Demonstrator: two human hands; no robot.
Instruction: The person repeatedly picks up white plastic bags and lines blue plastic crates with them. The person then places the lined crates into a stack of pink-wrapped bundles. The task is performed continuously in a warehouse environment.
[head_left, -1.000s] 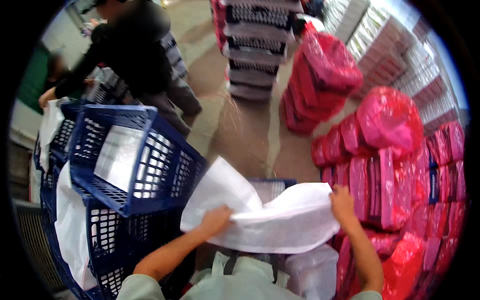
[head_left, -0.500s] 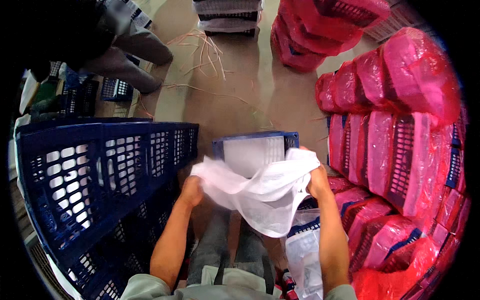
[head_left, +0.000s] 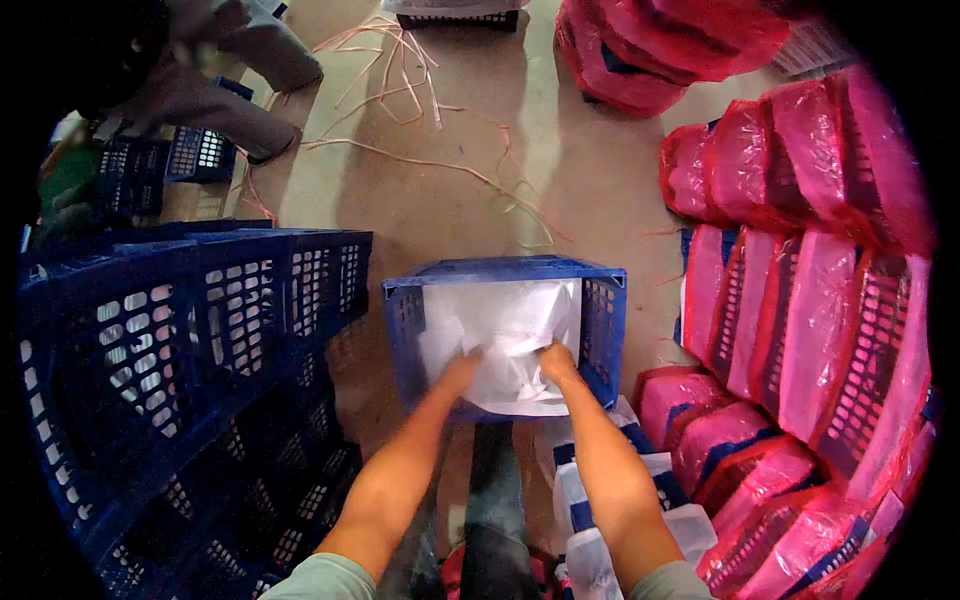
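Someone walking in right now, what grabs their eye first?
Probably the red-wrapped crates stacked along the right. Then, at centre, the left hand and right hand pressing a white plastic bag into a blue crate. Empty blue crates tower at left.

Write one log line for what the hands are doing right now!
left hand: pressing white bag into blue crate | right hand: gripping bag | nearby: pink-wrapped crates, blue crate stack

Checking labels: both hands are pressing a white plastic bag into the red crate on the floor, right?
Not quite: in the head view the crate is blue, not red. Both the left hand and right hand are in it on the white plastic bag.
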